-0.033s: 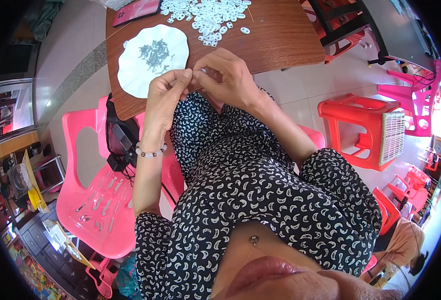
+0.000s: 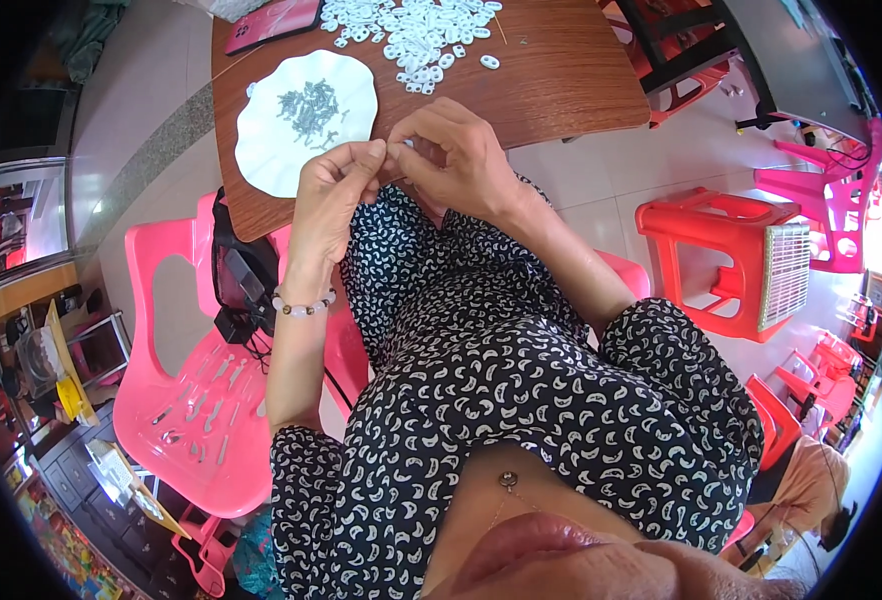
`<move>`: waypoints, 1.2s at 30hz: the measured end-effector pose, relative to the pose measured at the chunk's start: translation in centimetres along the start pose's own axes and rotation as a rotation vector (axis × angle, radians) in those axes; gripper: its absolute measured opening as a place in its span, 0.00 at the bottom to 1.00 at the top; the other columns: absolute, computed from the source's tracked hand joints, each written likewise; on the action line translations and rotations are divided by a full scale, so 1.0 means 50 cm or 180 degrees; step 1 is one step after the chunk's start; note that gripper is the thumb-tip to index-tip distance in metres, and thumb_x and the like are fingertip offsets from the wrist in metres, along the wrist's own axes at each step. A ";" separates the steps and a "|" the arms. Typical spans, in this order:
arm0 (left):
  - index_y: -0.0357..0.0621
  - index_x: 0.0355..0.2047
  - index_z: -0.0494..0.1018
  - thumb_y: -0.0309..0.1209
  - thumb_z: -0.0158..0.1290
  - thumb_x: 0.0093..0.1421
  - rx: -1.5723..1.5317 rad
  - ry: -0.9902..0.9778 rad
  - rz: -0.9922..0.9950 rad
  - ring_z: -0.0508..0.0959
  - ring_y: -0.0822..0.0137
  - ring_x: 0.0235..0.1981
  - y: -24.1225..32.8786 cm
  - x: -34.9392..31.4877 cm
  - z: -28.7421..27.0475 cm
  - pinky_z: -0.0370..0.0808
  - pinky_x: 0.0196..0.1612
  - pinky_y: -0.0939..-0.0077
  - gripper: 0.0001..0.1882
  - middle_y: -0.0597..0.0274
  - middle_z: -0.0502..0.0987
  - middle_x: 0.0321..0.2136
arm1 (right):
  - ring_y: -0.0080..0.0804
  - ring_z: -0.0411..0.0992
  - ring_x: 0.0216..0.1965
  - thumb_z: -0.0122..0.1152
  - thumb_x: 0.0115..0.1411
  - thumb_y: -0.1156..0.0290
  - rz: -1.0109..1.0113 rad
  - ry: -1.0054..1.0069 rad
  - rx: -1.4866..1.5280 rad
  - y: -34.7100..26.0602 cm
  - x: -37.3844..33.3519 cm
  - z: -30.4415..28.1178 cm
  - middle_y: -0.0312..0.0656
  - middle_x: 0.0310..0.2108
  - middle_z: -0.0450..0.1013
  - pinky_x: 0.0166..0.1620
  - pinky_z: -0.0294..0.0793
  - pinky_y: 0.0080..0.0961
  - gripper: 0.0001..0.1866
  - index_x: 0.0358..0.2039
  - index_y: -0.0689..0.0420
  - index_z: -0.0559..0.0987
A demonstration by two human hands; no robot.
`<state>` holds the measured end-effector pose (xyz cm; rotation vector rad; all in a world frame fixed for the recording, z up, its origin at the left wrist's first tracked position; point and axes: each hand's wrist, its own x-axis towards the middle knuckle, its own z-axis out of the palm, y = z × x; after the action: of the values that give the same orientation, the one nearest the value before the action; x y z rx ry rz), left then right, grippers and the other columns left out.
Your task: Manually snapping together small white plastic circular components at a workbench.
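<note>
My left hand [image 2: 336, 188] and my right hand [image 2: 461, 158] meet at the table's near edge, thumbs and fingertips pinched together. A speck of white shows by the right fingertips; the fingers hide most of whatever they hold. Left of them, a white wavy-rimmed plate [image 2: 261, 150] carries a heap of small grey screws [image 2: 311, 105]. Beyond my hands lies a spread of small white oval pieces [image 2: 416, 45], each with two holes. One such piece [image 2: 489, 61] sits apart on the right.
On the brown wooden table [image 2: 571, 80] a pink phone [image 2: 273, 24] lies at the far left, and a thin stick [image 2: 501, 28] near the white pieces. A pink chair [image 2: 196, 420] holding a black bag [image 2: 236, 270] stands left; a red stool [image 2: 711, 250] stands right.
</note>
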<state>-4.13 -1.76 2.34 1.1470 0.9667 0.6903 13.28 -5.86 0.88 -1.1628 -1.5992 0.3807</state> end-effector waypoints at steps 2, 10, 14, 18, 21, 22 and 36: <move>0.37 0.34 0.78 0.36 0.58 0.61 -0.0401 -0.0100 -0.0259 0.68 0.83 0.21 -0.004 0.005 0.001 0.65 0.25 0.90 0.12 0.68 0.78 0.26 | 0.27 0.68 0.25 0.64 0.52 0.73 0.0018 0.0009 -0.0001 -0.004 -0.002 -0.009 0.37 0.22 0.71 0.25 0.69 0.23 0.04 0.30 0.56 0.79; 0.39 0.36 0.78 0.34 0.59 0.60 -0.0616 -0.0112 -0.0346 0.70 0.83 0.22 -0.009 0.001 0.002 0.67 0.26 0.91 0.11 0.67 0.79 0.28 | 0.25 0.75 0.34 0.59 0.60 0.76 0.0938 -0.0073 0.0887 0.021 -0.037 -0.008 0.42 0.33 0.77 0.34 0.74 0.19 0.11 0.43 0.58 0.81; 0.40 0.36 0.78 0.36 0.58 0.60 -0.0468 -0.0084 -0.0270 0.71 0.82 0.23 -0.010 0.006 0.014 0.68 0.27 0.90 0.11 0.67 0.80 0.29 | 0.20 0.74 0.33 0.59 0.61 0.76 0.2006 -0.0090 0.1740 -0.016 -0.033 -0.024 0.40 0.35 0.77 0.35 0.74 0.17 0.13 0.47 0.62 0.78; 0.39 0.37 0.78 0.35 0.58 0.61 -0.0419 -0.0110 -0.0229 0.72 0.82 0.25 -0.010 0.004 0.027 0.68 0.28 0.89 0.11 0.68 0.80 0.29 | 0.17 0.73 0.31 0.61 0.60 0.73 0.1937 -0.0040 0.1722 -0.020 -0.031 -0.033 0.37 0.32 0.77 0.33 0.73 0.16 0.11 0.42 0.64 0.78; 0.39 0.38 0.78 0.35 0.58 0.61 -0.0337 -0.0115 -0.0159 0.73 0.81 0.26 -0.018 0.003 0.031 0.68 0.29 0.89 0.11 0.68 0.79 0.29 | 0.15 0.72 0.29 0.64 0.59 0.72 0.1947 -0.0121 0.1670 -0.008 -0.038 -0.037 0.34 0.27 0.77 0.32 0.72 0.15 0.09 0.37 0.64 0.78; 0.39 0.38 0.78 0.34 0.58 0.61 -0.0314 -0.0113 -0.0133 0.73 0.81 0.26 -0.020 0.001 0.031 0.68 0.29 0.89 0.11 0.69 0.79 0.29 | 0.14 0.71 0.28 0.64 0.59 0.72 0.2016 -0.0211 0.1511 -0.008 -0.039 -0.039 0.34 0.27 0.77 0.32 0.71 0.15 0.09 0.36 0.64 0.78; 0.35 0.35 0.78 0.31 0.55 0.63 0.0802 -0.0085 0.0339 0.71 0.82 0.26 0.001 -0.001 0.041 0.67 0.31 0.87 0.10 0.68 0.79 0.27 | 0.21 0.73 0.21 0.62 0.58 0.67 0.1511 0.0001 0.0613 0.008 -0.050 -0.047 0.41 0.21 0.77 0.27 0.72 0.21 0.12 0.30 0.64 0.80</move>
<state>-2.32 -2.68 2.63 1.4339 0.9949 0.6488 15.39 -8.46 0.08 -1.3840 -1.2421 0.8225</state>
